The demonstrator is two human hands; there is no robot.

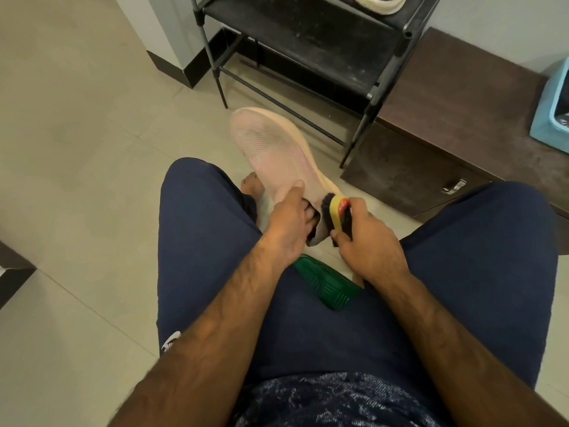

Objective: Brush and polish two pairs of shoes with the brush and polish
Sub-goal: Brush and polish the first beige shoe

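A pale pink knit shoe (271,149) is held up between my knees, toe pointing away. My left hand (289,223) grips its heel opening, thumb on the upper and fingers tucked inside the dark collar. My right hand (369,238) grips a shoe brush (334,211) with a yellow back, a red label and black bristles. The bristles press against the shoe's right side near the heel. No polish tin shows.
A green grooved object (326,285) lies on the floor between my legs. A black metal shoe rack (308,47) stands ahead, with a light shoe (378,3) on its upper shelf. A dark wooden cabinet (446,124) sits at right, with a light-blue basket (551,109) on it.
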